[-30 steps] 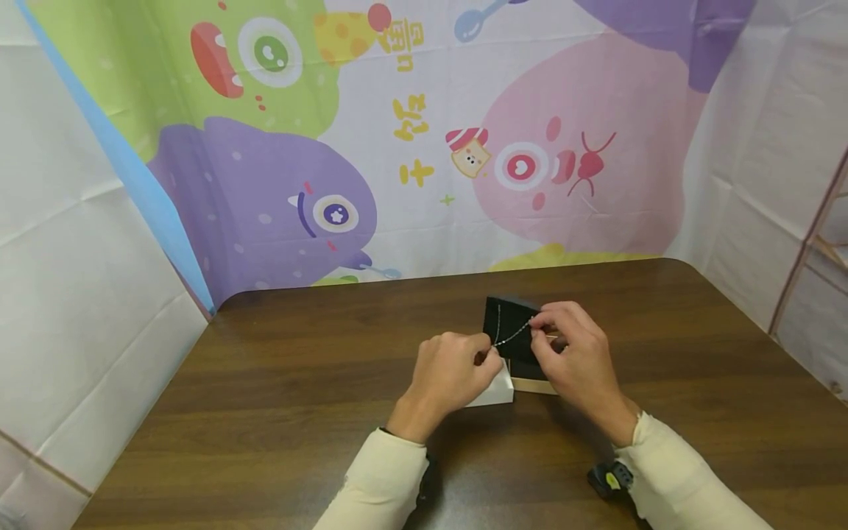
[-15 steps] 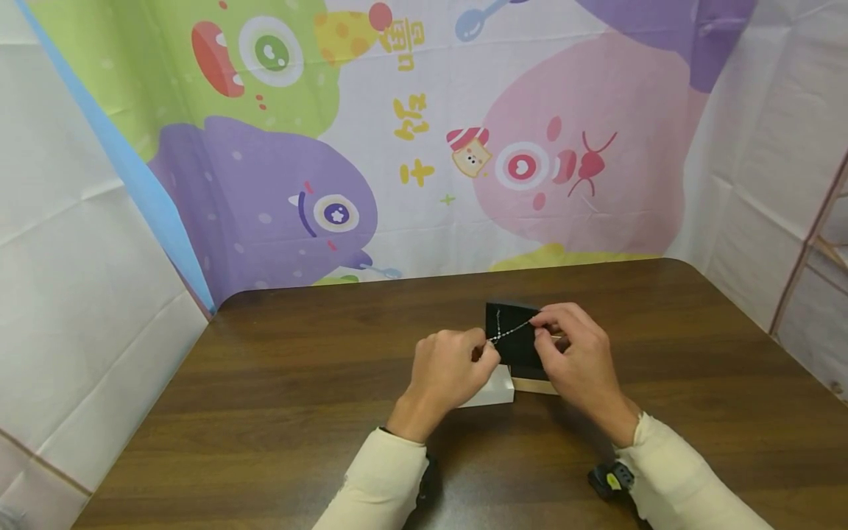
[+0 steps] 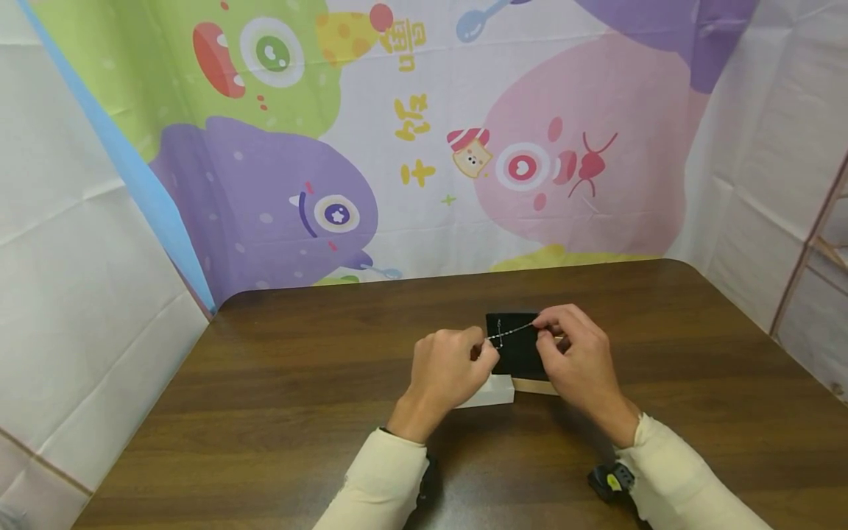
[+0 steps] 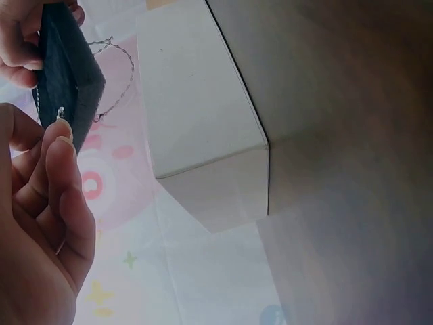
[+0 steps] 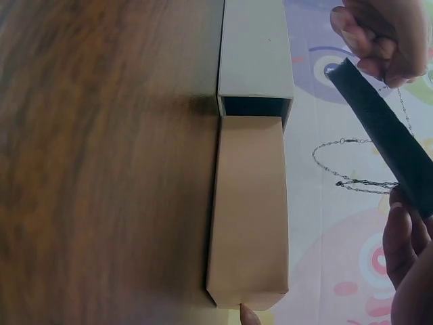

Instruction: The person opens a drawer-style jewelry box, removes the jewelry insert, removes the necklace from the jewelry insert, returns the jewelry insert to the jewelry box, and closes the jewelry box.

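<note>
My left hand (image 3: pixel 450 372) pinches a thin silver chain necklace (image 3: pixel 511 331) between thumb and fingertip, at the left edge of a black pad (image 3: pixel 520 357). In the left wrist view the fingertips of my left hand (image 4: pixel 47 210) hold a small silver bit of it close against the pad (image 4: pixel 88 95). My right hand (image 3: pixel 576 357) grips the pad's right edge, and the chain runs up to its fingertips. Loops of the chain (image 5: pixel 328 159) hang behind the pad in the right wrist view, where my right hand (image 5: pixel 413 271) holds its lower end.
Under the hands lies a box with a white sleeve (image 5: pixel 257 47) and a tan drawer (image 5: pixel 250 203) drawn out. One fingertip (image 5: pixel 249 315) is at the drawer's end. The brown wooden table (image 3: pixel 298 405) runs back to a cartoon-printed cloth (image 3: pixel 424 221).
The black pad's top edge has come down and its face shows flatter to the head view. The chain across it has drawn straighter. Both hands have hardly moved.
</note>
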Demonstrator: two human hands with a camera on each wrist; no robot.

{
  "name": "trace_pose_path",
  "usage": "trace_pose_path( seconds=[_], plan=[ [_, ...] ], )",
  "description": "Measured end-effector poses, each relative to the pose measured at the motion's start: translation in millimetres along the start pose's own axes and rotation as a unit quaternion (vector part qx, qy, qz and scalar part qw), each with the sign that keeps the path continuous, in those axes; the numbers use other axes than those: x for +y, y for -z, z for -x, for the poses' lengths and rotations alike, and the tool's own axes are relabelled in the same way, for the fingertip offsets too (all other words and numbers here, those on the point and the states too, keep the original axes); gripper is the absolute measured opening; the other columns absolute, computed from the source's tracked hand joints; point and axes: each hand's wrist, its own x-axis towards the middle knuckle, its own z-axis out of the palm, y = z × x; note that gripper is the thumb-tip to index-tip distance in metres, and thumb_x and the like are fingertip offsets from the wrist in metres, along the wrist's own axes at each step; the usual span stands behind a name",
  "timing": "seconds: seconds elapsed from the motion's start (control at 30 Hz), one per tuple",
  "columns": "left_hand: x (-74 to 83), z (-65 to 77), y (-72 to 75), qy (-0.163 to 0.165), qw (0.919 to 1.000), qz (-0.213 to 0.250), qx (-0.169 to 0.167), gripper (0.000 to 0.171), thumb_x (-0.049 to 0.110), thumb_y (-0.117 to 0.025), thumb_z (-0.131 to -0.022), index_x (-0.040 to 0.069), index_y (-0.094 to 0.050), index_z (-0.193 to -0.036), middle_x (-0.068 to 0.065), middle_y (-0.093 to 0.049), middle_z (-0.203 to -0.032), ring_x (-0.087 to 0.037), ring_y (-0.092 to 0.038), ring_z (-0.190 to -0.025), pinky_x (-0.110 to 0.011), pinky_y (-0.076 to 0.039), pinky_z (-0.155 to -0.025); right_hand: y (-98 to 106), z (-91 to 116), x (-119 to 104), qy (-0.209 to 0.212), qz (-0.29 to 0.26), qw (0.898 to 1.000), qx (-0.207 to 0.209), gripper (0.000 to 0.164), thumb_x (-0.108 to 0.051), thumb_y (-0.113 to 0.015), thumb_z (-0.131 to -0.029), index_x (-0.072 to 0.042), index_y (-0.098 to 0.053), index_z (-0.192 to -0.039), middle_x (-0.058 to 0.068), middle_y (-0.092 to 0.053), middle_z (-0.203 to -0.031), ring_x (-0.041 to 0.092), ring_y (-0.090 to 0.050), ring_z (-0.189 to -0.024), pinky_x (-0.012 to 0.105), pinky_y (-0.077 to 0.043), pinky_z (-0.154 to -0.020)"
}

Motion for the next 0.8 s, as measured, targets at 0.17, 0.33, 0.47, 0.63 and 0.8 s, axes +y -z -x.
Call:
trace_pose_path(
  seconds=[0.17, 0.33, 0.47, 0.63, 0.8],
  plan=[
    [0.2, -0.2, 0.3, 0.006, 1.0000, 0.004, 0.006, 0.033, 0.021, -0.060, -0.087, 0.021, -0.047, -0.057, 0.010, -0.036, -0.049, -0.005, -0.032, -0.042, -0.022, -0.023, -0.039, 0.1, 0.5, 0.6, -0.017, 0.001, 1.000, 0.002, 0.024, 0.008, -0.062, -0.083, -0.004, -0.067, -0.104, 0.002, -0.065, -0.093, 0.012, -0.058, -0.072, 0.021, -0.047, -0.059],
    [0.7, -0.5, 0.6, 0.016, 0.9998, -0.002, 0.014, 0.035, 0.021, -0.061, -0.087, 0.021, -0.045, -0.056, 0.011, -0.035, -0.048, -0.005, -0.032, -0.041, -0.023, -0.023, -0.040, 0.1, 0.8, -0.5, -0.038, -0.003, 0.999, 0.000, 0.032, 0.008, -0.063, -0.083, -0.001, -0.063, -0.114, 0.006, -0.067, -0.095, 0.014, -0.057, -0.073, 0.020, -0.045, -0.059],
    [1.0, -0.7, 0.8, 0.025, 0.9995, -0.004, 0.016, 0.035, 0.021, -0.061, -0.088, 0.022, -0.046, -0.057, 0.011, -0.036, -0.048, -0.005, -0.033, -0.041, -0.023, -0.024, -0.040, 0.4, 0.8, -2.2, -0.048, 0.000, 0.999, -0.004, 0.033, 0.007, -0.064, -0.083, -0.001, -0.062, -0.115, 0.008, -0.068, -0.100, 0.014, -0.058, -0.074, 0.022, -0.045, -0.059],
    [0.9, -0.7, 1.0, 0.031, 0.9993, -0.003, 0.018, 0.035, 0.021, -0.060, -0.090, 0.021, -0.047, -0.057, 0.011, -0.036, -0.048, -0.005, -0.033, -0.041, -0.023, -0.025, -0.040, 0.7, 1.5, -2.5, -0.050, 0.007, 0.999, -0.012, 0.032, 0.006, -0.064, -0.085, -0.002, -0.064, -0.116, 0.006, -0.066, -0.094, 0.013, -0.057, -0.073, 0.022, -0.046, -0.059],
    [0.7, -0.8, 1.0, 0.034, 0.9990, -0.004, 0.028, 0.035, 0.021, -0.061, -0.090, 0.022, -0.046, -0.058, 0.011, -0.035, -0.048, -0.005, -0.034, -0.041, -0.024, -0.026, -0.040, 0.4, 1.9, -1.4, -0.050, 0.007, 0.999, -0.015, 0.032, 0.006, -0.063, -0.085, -0.003, -0.065, -0.116, 0.005, -0.066, -0.092, 0.013, -0.057, -0.073, 0.022, -0.046, -0.060]
  ],
)
